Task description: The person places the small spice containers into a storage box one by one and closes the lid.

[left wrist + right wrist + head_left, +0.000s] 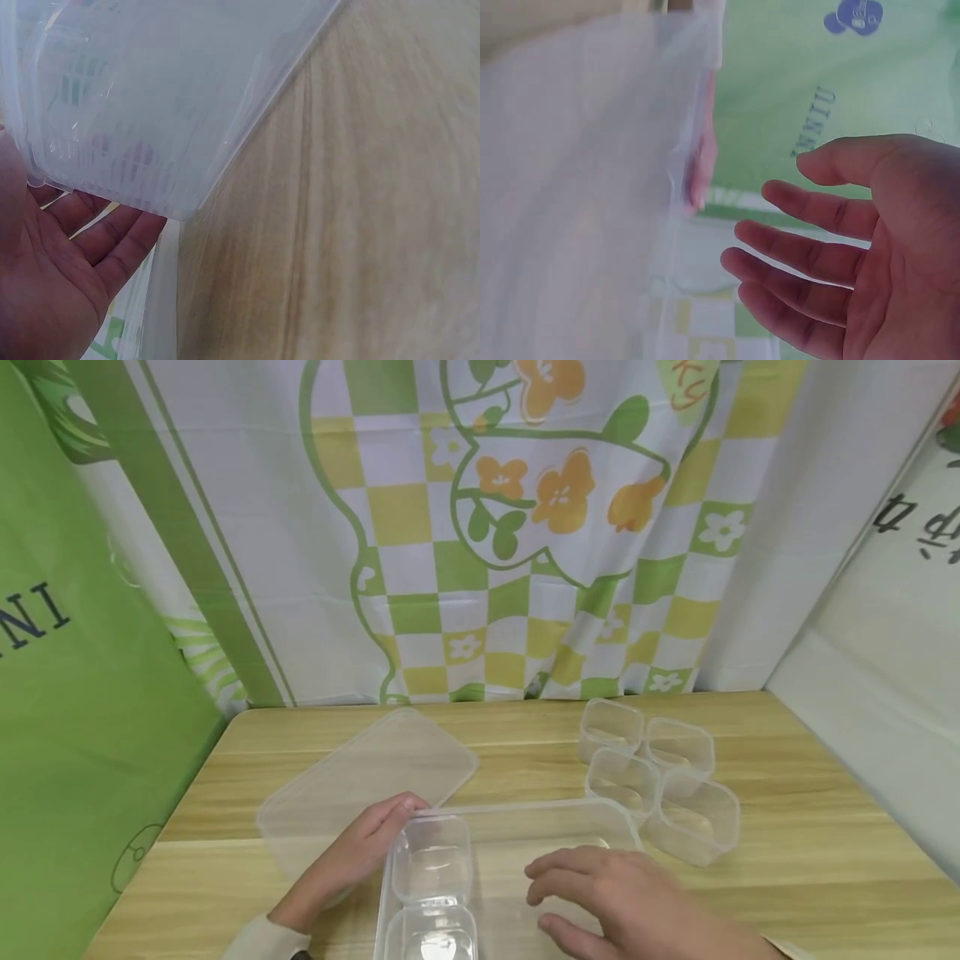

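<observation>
A large clear plastic container [540, 814] stands at the table's front. Two small clear boxes [433, 864] sit inside it, one behind the other along its left side. My left hand [367, 839] holds the container's far left corner; in the left wrist view, the fingers [124, 244] reach round the wall and their tips are partly hidden. Over the container's right part hovers my right hand [622, 893], fingers spread and loosely bent, with nothing in it. The right wrist view shows that palm [900, 262] bare, beside the blurred translucent container wall [577, 165].
A flat translucent lid [375, 760] lies on the wooden table [787, 777] behind the left hand. Several more small clear boxes [693, 818] stand clustered behind the container to the right. A patterned curtain [525, 568] hangs along the back, and a green cloth [90, 693] hangs at left.
</observation>
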A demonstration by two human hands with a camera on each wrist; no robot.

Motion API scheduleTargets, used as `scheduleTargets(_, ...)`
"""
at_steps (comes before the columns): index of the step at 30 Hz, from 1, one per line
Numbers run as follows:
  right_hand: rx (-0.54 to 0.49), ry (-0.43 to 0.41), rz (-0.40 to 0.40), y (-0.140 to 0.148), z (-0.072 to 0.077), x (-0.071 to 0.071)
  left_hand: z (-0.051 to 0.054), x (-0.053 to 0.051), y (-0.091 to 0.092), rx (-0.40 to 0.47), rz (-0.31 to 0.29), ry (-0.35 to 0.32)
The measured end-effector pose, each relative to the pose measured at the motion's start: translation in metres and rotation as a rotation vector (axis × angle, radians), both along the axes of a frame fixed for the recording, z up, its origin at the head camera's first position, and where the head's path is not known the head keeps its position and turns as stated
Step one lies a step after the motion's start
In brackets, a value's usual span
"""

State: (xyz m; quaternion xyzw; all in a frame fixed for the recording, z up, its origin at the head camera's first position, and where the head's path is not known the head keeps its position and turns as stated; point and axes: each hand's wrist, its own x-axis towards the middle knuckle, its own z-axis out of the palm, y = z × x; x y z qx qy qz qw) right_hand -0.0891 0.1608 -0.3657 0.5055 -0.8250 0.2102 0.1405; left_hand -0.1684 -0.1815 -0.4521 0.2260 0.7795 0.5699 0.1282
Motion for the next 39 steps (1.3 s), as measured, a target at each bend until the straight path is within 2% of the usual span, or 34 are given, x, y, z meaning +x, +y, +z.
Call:
scheduleTargets(6, -0.058, 0.071, -0.114, 0.018, 0.008, -0.006, -0.002, 0.0, -0.001, 0.0, -0.004, 0.013)
scheduleTargets(9, -0.087, 0.111, -0.158, 0.029, 0.008, -0.01, -0.002, -0.001, 0.0, -0.002, -0.004, 0.017)
scheduleTargets(12, -0.113, 0.117, -0.179, 0.041, 0.008, -0.014, -0.002, -0.001, 0.0, -0.004, -0.002, 0.014)
scheduleTargets(22, -0.062, 0.071, -0.339, 0.069, 0.004, -0.016, -0.003, -0.003, -0.001, -0.01, -0.004, 0.028)
scheduleTargets(31, -0.088, 0.005, -0.454, 0.097, 0.001, -0.021, -0.004, -0.004, -0.001, -0.024, 0.001, 0.038)
scheduleTargets(39, -0.105, -0.007, -0.485, 0.12, -0.009, -0.032, -0.003, -0.002, -0.001, -0.021, 0.001, 0.029)
